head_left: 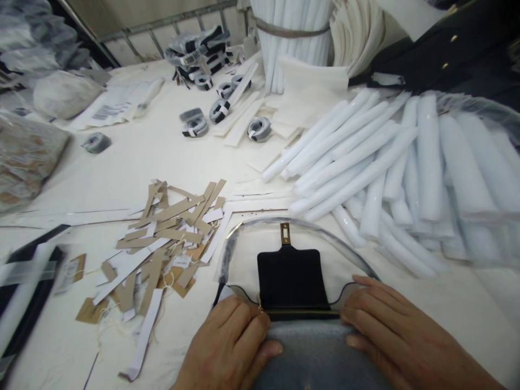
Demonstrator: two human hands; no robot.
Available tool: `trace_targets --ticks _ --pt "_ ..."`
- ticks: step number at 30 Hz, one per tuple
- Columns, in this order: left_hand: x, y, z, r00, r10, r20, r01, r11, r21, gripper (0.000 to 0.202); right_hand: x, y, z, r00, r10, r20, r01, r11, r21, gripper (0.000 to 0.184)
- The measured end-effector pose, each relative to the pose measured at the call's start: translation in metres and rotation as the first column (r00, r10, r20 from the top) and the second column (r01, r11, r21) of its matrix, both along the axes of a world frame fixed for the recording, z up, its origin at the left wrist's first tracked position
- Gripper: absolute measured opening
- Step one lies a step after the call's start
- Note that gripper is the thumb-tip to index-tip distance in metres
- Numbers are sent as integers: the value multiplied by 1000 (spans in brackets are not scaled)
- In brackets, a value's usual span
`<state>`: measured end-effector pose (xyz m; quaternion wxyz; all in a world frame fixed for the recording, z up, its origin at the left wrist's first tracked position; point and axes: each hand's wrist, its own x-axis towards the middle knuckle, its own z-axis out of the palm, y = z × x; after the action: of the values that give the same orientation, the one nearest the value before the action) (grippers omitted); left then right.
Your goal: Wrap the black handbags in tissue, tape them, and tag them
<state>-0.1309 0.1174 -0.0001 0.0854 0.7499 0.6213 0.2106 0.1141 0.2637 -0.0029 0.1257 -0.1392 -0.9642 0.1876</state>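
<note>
A handbag (312,352) lies open on the white table (154,157) right in front of me, its black flap (291,279) with a gold clasp (285,233) turned up and its pale lining showing. A gold zip runs across the bag's mouth between my hands. My left hand (229,346) rests on the bag's left side with fingers curled against the zip's end. My right hand (390,330) lies flat on the bag's right side, fingers stretched out toward the zip. Neither hand holds anything loose.
A heap of brown and white card strips (162,238) lies to the left. Several white wrapped rolls (382,162) pile up on the right. Grey strap coils (215,111) and a stack of bagged items (199,51) sit at the back. A dark bag (24,292) is at left.
</note>
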Motion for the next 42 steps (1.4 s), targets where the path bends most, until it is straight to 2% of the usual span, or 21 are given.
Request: trace_targets --ticks 4,7,12,15,18,21,24,26,28,31,33,35,37,39,42 --pt "0 -1 -6 999 -8 47 9 1000 -13 19 0 1 -5 1000 -28 -12 28 998 -54 20" --pt "0 -1 -16 999 14 32 -12 999 -39 20 -4 2 -20 994 -33 103 35 999 -20 22" --pt "-1 2 -35 997 51 -56 -62 977 -205 27 -16 5 -42 943 -22 332 9 999 39 29" --pt "-1 4 -42 997 24 -75 -43 964 -262 29 -18 5 -45 923 -26 385 2 998 64 40" --pt "1 6 -42 992 5 -127 -41 958 -284 28 -18 2 -43 920 -58 388 26 996 88 45" --pt "8 9 -38 981 -17 -195 -26 976 -215 25 -18 0 -43 924 -72 376 32 993 110 47" --pt "21 10 -33 969 23 -247 -29 999 -24 32 -17 -1 -46 931 -77 357 34 991 127 48" --pt "28 8 -32 971 27 -237 -5 996 93 38 -16 -1 -49 935 -85 345 42 990 131 48" --pt "31 3 -34 981 -5 -195 31 991 132 41 -16 -2 -51 939 -89 333 48 990 131 48" --pt "30 -9 -39 979 -46 -199 71 990 120 39 -15 -2 -52 943 -94 320 54 990 133 47" --pt "27 -19 -42 957 -95 -276 130 985 112 47 -16 -2 -52 943 -97 319 57 990 132 45" --pt "26 -28 -44 925 -136 -354 180 979 95 46 -17 -2 -51 939 -102 329 66 991 119 42" --pt "26 -35 -47 911 -138 -388 183 980 80 46 -18 -2 -51 933 -107 343 81 993 89 35" --pt "26 -40 -48 916 -165 -366 195 980 47 57 -18 -1 -49 927 -108 360 95 994 54 29" --pt "27 -44 -45 945 -199 -260 187 980 -68 76 -18 3 -41 929 -103 354 116 993 -13 19"
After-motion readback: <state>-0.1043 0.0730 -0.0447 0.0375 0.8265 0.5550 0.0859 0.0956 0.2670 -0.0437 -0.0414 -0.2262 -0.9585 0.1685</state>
